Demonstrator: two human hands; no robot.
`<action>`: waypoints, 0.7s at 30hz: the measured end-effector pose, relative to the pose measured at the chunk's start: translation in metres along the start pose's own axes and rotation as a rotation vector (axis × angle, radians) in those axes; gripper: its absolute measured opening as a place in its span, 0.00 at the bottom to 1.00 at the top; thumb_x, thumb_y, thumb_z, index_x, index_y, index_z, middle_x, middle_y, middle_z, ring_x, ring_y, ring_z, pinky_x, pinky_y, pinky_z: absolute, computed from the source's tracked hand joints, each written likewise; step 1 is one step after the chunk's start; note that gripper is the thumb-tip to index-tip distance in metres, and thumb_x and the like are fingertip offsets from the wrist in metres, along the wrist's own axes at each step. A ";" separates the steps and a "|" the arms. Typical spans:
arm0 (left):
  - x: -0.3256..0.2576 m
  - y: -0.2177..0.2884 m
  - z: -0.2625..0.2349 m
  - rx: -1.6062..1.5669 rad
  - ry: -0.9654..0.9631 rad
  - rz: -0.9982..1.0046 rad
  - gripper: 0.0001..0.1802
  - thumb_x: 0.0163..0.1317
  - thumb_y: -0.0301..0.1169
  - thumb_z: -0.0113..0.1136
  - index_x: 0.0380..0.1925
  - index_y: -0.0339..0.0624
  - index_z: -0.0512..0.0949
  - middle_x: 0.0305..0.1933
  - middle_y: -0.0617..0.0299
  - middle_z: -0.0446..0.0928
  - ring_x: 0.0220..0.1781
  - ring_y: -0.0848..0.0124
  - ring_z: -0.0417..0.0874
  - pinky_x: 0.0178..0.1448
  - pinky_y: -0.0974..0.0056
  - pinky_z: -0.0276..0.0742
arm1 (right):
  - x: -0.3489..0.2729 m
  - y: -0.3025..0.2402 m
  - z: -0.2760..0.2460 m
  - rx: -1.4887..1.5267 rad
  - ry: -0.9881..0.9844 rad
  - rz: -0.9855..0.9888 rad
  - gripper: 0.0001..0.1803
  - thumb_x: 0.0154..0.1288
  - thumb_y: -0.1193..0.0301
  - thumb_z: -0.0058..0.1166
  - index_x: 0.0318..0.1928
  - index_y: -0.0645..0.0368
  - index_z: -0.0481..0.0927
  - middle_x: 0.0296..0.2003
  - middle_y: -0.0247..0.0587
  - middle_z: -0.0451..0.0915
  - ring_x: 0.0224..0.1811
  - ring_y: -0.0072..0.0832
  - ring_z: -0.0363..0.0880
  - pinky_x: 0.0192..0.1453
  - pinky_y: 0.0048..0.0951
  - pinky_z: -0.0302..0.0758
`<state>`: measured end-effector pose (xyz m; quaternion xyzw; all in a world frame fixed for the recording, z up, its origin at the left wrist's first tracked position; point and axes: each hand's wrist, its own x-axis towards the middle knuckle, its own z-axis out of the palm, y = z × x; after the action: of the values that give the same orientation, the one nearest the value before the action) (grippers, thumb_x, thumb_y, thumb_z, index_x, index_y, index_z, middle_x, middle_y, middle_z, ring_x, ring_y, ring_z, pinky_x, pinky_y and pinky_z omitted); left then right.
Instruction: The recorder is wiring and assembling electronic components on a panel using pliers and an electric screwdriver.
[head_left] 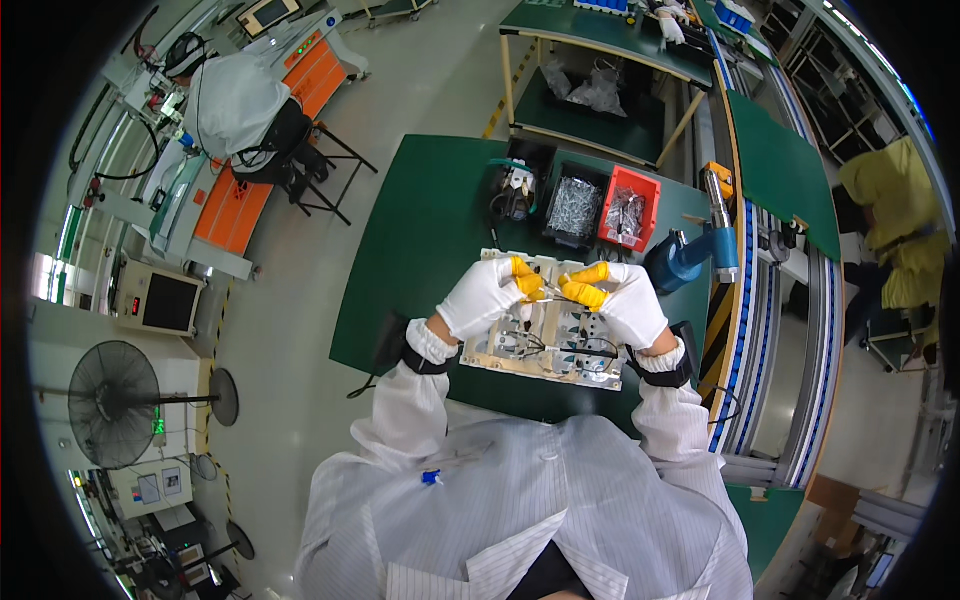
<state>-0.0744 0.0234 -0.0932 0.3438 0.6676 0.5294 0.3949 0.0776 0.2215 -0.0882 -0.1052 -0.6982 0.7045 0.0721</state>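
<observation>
My left hand (490,297) and my right hand (625,303), in white gloves with yellow fingertips, meet above a cream-coloured panel (485,352). The fingers of both are pinched close together; something thin and pale seems to run between them, too small to name. Beneath the hands, the panel lies flat on a green table mat (400,235) and carries several metal fittings. Thin black cables (540,347) spread across its near half. My fingers and gloves cover part of the panel's far half.
Beyond the panel stand a black bin of small metal parts (574,207), a red bin (628,208) and a black bin with tools (516,190). A blue power tool (685,260) is at the right, beside a conveyor rail (752,365). Another person (235,105) sits far left.
</observation>
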 end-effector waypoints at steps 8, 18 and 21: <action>-0.026 -0.009 0.014 0.161 0.235 0.079 0.13 0.68 0.30 0.65 0.46 0.30 0.82 0.37 0.55 0.86 0.37 0.70 0.88 0.42 0.68 0.83 | -0.001 -0.008 0.006 -0.006 -0.028 0.051 0.09 0.63 0.78 0.69 0.44 0.65 0.89 0.41 0.40 0.88 0.42 0.22 0.84 0.49 0.22 0.80; -0.031 -0.005 0.026 0.019 0.254 0.100 0.11 0.67 0.29 0.66 0.43 0.31 0.82 0.35 0.54 0.86 0.34 0.71 0.87 0.39 0.66 0.82 | -0.004 -0.013 0.008 -0.013 -0.153 0.014 0.11 0.70 0.76 0.63 0.51 0.64 0.82 0.44 0.36 0.86 0.45 0.22 0.83 0.55 0.24 0.79; -0.031 -0.007 0.027 0.020 0.245 0.095 0.11 0.68 0.29 0.66 0.43 0.31 0.82 0.35 0.54 0.86 0.34 0.71 0.87 0.40 0.65 0.82 | -0.002 -0.015 0.008 -0.022 -0.163 0.014 0.12 0.71 0.74 0.63 0.51 0.63 0.81 0.44 0.36 0.85 0.45 0.23 0.82 0.55 0.24 0.78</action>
<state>-0.0365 0.0064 -0.0982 0.3117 0.6991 0.5787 0.2814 0.0773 0.2130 -0.0734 -0.0531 -0.7086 0.7036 0.0088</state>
